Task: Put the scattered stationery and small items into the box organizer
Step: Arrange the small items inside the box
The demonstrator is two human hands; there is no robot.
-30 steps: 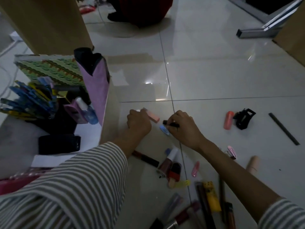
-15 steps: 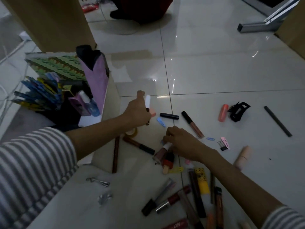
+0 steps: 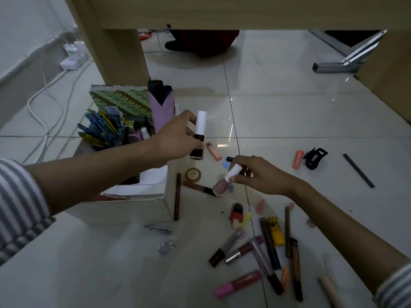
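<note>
**Two nail-polish bottles in hand, bound for the box**

The white cardboard box organizer (image 3: pixel 138 208) stands at nine o'clock on the glossy tiled floor (image 3: pixel 289 107). By its three-o'clock wall, the left hand (image 3: pixel 175 141) curls round a dark glass nail-polish bottle with a white cap (image 3: pixel 199 138), held upright (probably so it goes in standing). At four o'clock from it, the right hand (image 3: pixel 262 176) pinches the cap of a dusty-pink nail-polish bottle (image 3: pixel 222 185), tilted low near the floor.
</note>
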